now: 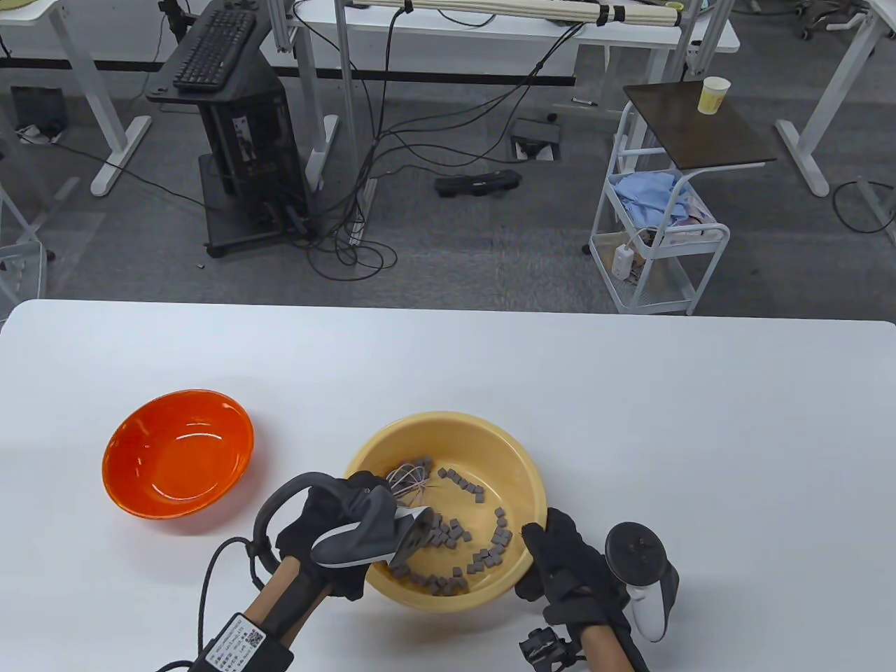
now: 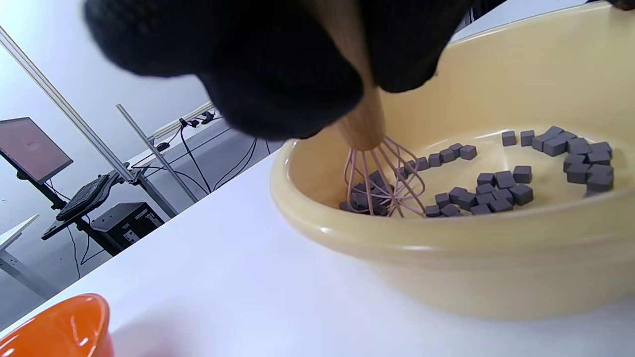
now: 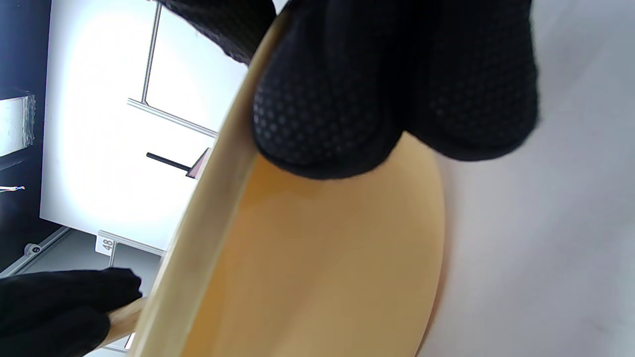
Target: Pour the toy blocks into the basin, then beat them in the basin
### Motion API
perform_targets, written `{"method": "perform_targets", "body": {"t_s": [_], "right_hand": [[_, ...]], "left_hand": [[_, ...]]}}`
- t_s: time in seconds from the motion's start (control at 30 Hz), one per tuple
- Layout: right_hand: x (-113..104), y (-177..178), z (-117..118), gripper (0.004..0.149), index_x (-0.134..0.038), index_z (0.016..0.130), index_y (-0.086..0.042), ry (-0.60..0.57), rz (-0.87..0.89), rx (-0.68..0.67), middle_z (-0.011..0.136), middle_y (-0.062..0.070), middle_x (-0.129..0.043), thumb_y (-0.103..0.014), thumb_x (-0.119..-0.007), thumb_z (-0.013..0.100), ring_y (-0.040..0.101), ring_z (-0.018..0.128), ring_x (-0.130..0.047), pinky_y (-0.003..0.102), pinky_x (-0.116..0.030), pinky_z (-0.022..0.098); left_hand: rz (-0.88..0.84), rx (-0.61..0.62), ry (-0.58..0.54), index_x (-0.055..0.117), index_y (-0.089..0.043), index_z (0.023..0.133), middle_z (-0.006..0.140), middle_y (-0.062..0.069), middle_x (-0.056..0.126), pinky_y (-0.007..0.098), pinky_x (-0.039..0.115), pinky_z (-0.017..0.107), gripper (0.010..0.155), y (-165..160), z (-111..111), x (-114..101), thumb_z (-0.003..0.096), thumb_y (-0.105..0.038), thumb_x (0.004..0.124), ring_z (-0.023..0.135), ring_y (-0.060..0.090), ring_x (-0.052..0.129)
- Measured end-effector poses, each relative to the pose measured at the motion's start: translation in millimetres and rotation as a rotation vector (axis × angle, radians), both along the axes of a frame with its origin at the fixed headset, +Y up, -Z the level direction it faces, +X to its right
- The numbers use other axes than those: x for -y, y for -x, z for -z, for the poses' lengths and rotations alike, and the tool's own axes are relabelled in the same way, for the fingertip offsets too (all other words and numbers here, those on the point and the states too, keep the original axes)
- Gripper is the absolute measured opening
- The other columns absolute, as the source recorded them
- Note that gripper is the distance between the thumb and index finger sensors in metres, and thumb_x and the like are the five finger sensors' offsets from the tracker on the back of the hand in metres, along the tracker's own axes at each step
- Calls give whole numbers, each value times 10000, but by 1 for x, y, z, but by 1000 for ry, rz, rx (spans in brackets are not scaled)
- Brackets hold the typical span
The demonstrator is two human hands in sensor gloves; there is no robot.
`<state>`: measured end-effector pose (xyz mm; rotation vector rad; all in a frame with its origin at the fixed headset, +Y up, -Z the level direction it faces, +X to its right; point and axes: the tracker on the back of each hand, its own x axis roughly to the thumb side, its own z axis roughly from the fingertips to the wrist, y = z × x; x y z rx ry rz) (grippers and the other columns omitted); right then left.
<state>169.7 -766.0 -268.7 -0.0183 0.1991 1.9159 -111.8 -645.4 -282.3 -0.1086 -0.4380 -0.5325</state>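
Two bowls sit on the bench (image 1: 630, 392): an orange bowl (image 1: 178, 453) with nothing in it, and a yellow basin (image 1: 448, 427) holding dozens of small grey blocks (image 1: 455, 535). The left hand (image 1: 336, 521) grips a whisk (image 2: 384, 181) by its wooden handle, wires among the blocks. The right hand (image 1: 567, 567) clasps the basin's near rim.

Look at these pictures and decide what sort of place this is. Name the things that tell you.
Probably an office or lab used for recording, not a kitchen: height-adjustable desks, a computer stand with a keyboard, loose cables on the carpet and a rolling cart stand behind the white table.
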Motion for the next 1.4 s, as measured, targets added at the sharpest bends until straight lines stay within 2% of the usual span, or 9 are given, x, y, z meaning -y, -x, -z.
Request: {"method": "perform_targets", "body": {"t_s": [0.13, 0.5, 0.83, 0.93, 1.17, 1.4], "right_hand": [[0, 0, 0, 629, -375, 1044, 211, -1, -2, 1, 655, 256, -866, -249, -649, 714, 231, 332, -1005, 483, -910, 365], [0, 0, 0, 628, -374, 1045, 210, 1, -2, 2, 655, 257, -865, -248, -649, 714, 232, 331, -1004, 484, -909, 365], [1, 0, 0, 629, -375, 1045, 209, 2, -1, 1, 656, 256, -865, -250, -648, 714, 233, 332, -1003, 484, -908, 366], [1, 0, 0, 629, -374, 1045, 210, 2, 0, 2, 655, 256, -865, -250, -648, 714, 233, 333, -1003, 485, -907, 366], [1, 0, 0, 629, -374, 1045, 210, 1, 0, 3, 656, 258, -864, -250, -648, 714, 233, 333, -1002, 485, -906, 367], [1, 0, 0, 629, -373, 1045, 210, 0, -1, 4, 657, 257, -863, -250, -647, 714, 233, 334, -1002, 486, -907, 365]], "left_hand": [[26, 20, 27, 823, -183, 978, 894, 127, 973, 266, 909, 251, 457, 3, -7, -7, 611, -450, 770, 312, 55, 1057], [-101, 80, 199, 873, -188, 925, 790, 113, 1028, 258, 902, 229, 463, 9, -17, -24, 613, -506, 743, 276, 41, 1047], [-232, 140, 305, 804, -176, 993, 876, 124, 970, 258, 904, 281, 501, -13, -12, -9, 615, -498, 748, 357, 41, 1045], [-235, 149, 293, 782, -168, 1011, 898, 126, 952, 260, 909, 298, 487, -21, -9, -2, 617, -453, 767, 388, 44, 1047], [-263, 148, 185, 753, -148, 1032, 932, 142, 922, 285, 920, 343, 485, -37, -5, 14, 632, -422, 738, 471, 73, 1057], [-312, 92, 69, 752, -153, 1035, 944, 155, 911, 294, 919, 347, 470, -32, 2, 28, 636, -399, 735, 477, 88, 1058]]}}
